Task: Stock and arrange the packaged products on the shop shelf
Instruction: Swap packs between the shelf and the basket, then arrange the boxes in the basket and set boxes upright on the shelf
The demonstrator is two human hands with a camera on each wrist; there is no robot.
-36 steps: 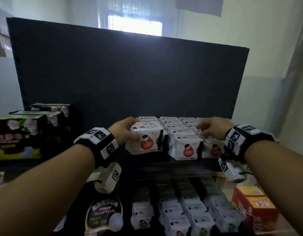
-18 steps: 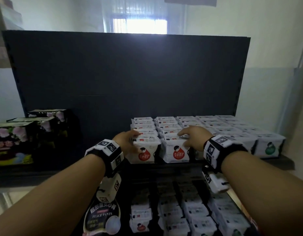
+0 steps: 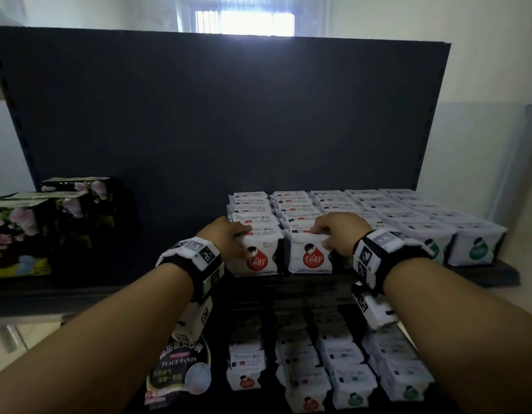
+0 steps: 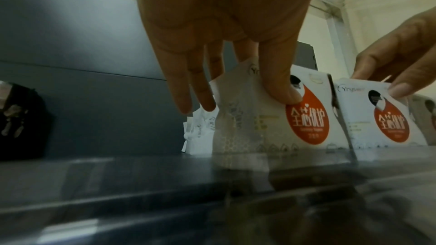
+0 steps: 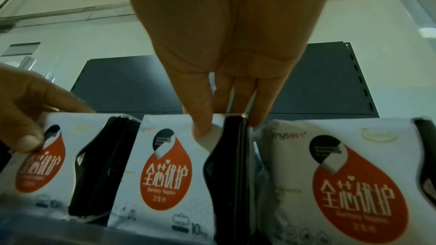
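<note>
Two front packs with red drops stand side by side at the shelf's front edge, and each hand has one. The left hand (image 3: 225,239) grips the leftmost red-drop pack (image 3: 256,254): its thumb presses the printed face while the fingers (image 4: 181,88) curl over the top and down the pack's outer left side. The right hand (image 3: 337,234) holds the second red-drop pack (image 3: 309,254) just beside it, thumb on the front face near the upper right corner, fingertips over the top edge.

Each pack lies directly under and ahead of its own hand, so neither arm needs to cross. Both packs stand upright with their broad faces toward the shelf's front edge, and the rows behind them run back toward the dark back panel (image 3: 217,121). A narrow dark gap separates the two packs; squaring them flush with that edge looks like the step in hand.

On the shelf (image 3: 482,276), rows of green-drop packs (image 3: 476,248) fill the right end, dark floral boxes (image 3: 19,231) sit at the left end, and bare shelf lies between the boxes and the red rows. More white packs fill the tier below (image 3: 333,369). A window (image 3: 237,22) glows above the panel.
</note>
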